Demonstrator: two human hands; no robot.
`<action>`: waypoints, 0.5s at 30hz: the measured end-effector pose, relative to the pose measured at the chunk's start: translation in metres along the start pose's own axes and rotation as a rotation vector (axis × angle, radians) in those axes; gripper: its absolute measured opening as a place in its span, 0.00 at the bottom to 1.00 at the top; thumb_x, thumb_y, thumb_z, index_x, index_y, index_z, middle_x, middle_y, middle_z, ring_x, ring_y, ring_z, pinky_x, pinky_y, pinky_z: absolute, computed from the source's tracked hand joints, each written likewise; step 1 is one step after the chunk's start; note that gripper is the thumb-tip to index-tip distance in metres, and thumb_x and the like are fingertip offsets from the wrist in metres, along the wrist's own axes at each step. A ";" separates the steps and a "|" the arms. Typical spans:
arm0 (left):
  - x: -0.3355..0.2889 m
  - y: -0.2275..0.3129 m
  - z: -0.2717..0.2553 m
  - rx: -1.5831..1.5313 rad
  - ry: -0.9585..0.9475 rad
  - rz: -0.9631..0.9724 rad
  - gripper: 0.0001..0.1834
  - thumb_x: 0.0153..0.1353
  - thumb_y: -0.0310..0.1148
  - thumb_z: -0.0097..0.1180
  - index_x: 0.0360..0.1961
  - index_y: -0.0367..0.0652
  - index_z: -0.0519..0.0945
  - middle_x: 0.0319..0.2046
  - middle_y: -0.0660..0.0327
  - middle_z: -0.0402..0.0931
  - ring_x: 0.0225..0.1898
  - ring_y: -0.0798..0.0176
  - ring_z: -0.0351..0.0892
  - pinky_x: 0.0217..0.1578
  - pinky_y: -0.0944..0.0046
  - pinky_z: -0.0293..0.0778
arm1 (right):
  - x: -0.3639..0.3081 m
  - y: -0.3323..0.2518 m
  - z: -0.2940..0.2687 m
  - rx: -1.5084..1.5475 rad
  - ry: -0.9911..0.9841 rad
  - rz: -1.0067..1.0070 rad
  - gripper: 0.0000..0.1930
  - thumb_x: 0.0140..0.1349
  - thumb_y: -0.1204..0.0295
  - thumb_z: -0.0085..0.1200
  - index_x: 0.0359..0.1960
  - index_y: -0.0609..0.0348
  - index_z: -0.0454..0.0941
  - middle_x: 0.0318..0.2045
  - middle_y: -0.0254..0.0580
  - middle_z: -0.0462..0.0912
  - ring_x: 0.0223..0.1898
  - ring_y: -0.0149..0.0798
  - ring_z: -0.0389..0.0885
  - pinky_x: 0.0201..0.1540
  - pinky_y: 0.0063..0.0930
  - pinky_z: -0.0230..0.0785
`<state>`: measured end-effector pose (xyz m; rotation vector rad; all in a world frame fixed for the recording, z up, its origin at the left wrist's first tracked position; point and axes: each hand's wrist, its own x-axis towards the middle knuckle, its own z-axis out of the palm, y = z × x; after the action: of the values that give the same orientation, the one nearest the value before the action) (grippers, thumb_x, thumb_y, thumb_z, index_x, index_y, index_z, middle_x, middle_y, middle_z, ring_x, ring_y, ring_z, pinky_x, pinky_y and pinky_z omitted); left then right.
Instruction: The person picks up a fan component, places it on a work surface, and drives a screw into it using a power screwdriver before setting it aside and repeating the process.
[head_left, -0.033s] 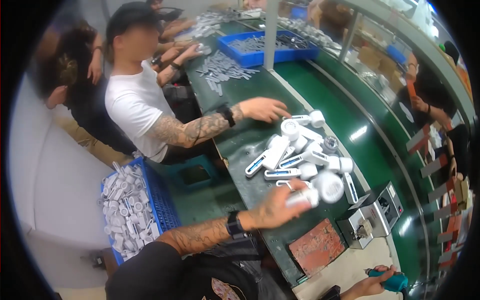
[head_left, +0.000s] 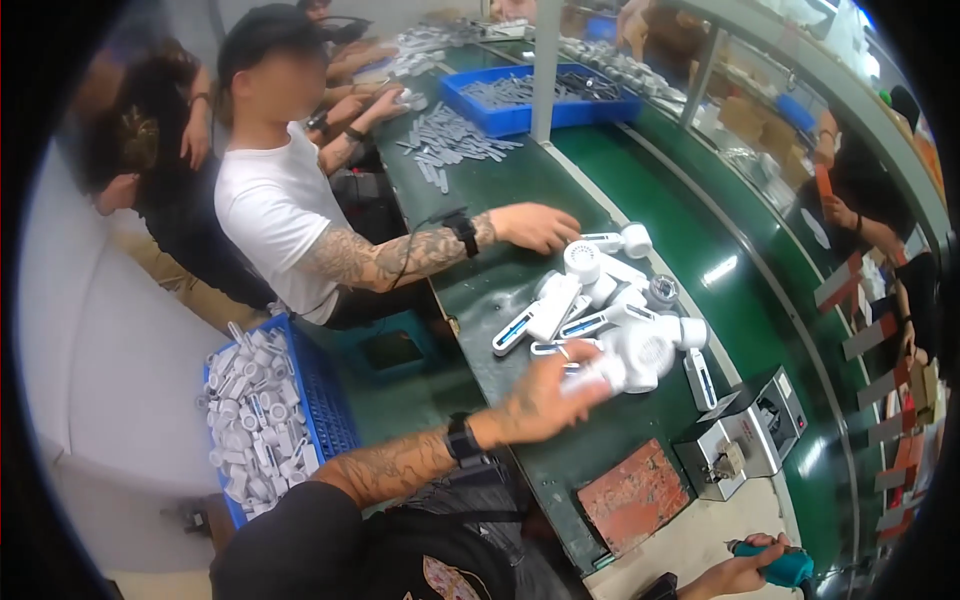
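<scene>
My left hand (head_left: 540, 402) is closed round the handle of a white handheld fan (head_left: 652, 352), whose round grille points away from me; motion blurs it a little. The fan is over the near side of a pile of similar white fans (head_left: 553, 305), several with a dark slot along the handle. Low at the right, my right hand (head_left: 738, 575) grips a teal electric screwdriver (head_left: 790, 566), its dark tip pointing left.
A grey metal device (head_left: 725, 462) stands beside a worn red-brown plate (head_left: 635, 495). At left, a blue crate (head_left: 325, 400) holds white parts. A co-worker's hand (head_left: 540, 228) reaches to the pile's far side. Farther back are grey strips (head_left: 455, 135) and a blue tray (head_left: 500, 120).
My left hand has moved slightly up and left with the fan. The co-worker's hand has shifted slightly at the far side of the pile. My right hand looks still.
</scene>
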<state>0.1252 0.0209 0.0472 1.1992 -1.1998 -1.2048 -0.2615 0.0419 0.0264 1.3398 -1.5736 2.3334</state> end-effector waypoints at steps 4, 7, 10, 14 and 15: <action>0.026 -0.014 -0.066 -0.311 0.239 0.077 0.18 0.75 0.38 0.48 0.58 0.41 0.63 0.38 0.54 0.80 0.25 0.68 0.79 0.25 0.69 0.76 | -0.018 0.002 0.012 0.108 -0.016 0.002 0.28 0.68 0.52 0.58 0.46 0.73 0.70 0.24 0.48 0.77 0.20 0.37 0.74 0.19 0.26 0.72; 0.029 -0.011 -0.086 -0.357 0.294 0.050 0.19 0.76 0.42 0.47 0.58 0.41 0.63 0.34 0.54 0.80 0.22 0.67 0.78 0.21 0.68 0.74 | -0.019 -0.009 0.001 0.256 -0.027 0.069 0.18 0.70 0.66 0.57 0.44 0.74 0.72 0.26 0.53 0.77 0.20 0.41 0.75 0.22 0.30 0.73; 0.031 -0.006 -0.099 -0.309 0.335 -0.022 0.22 0.76 0.48 0.45 0.57 0.40 0.65 0.24 0.57 0.78 0.15 0.69 0.74 0.14 0.68 0.68 | -0.025 -0.008 0.001 0.277 -0.016 0.052 0.16 0.70 0.67 0.56 0.44 0.74 0.72 0.28 0.53 0.77 0.20 0.40 0.75 0.23 0.31 0.74; 0.033 -0.006 -0.109 -0.068 0.350 -0.098 0.27 0.73 0.57 0.46 0.44 0.39 0.76 0.15 0.64 0.72 0.10 0.74 0.68 0.08 0.72 0.59 | -0.025 -0.001 0.002 0.244 -0.054 -0.003 0.18 0.71 0.64 0.56 0.44 0.73 0.72 0.28 0.51 0.77 0.21 0.39 0.75 0.24 0.31 0.75; 0.039 -0.012 -0.107 -0.152 0.341 -0.083 0.28 0.72 0.58 0.47 0.41 0.40 0.77 0.15 0.65 0.72 0.09 0.74 0.66 0.08 0.73 0.57 | -0.026 -0.006 0.005 0.224 -0.076 -0.047 0.19 0.71 0.62 0.56 0.44 0.73 0.72 0.28 0.51 0.77 0.21 0.39 0.75 0.24 0.30 0.74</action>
<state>0.2327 -0.0173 0.0346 1.2878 -0.7987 -1.0785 -0.2397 0.0520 0.0145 1.5071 -1.3127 2.5204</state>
